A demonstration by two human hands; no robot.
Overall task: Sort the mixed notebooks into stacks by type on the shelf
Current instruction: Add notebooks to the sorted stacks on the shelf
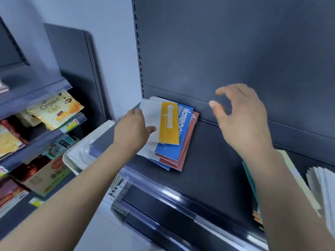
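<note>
A stack of thin notebooks lies at the back left of the dark shelf (213,160). On top is a white and yellow notebook (166,122), under it a blue one (174,149) and a reddish one (186,151). My left hand (132,131) grips the left edge of the yellow-topped notebook, thumb on its cover. My right hand (243,120) hovers in the air to the right of the stack, fingers spread and loosely bent, holding nothing. More notebooks (297,182), pale and teal, lie at the shelf's right edge, partly hidden by my right forearm.
The shelf's back panel (235,51) rises right behind the stack. A glossy price rail (174,194) runs along the shelf's front edge. To the left, a neighbouring shelf unit holds snack packets (56,109) and boxes (49,173).
</note>
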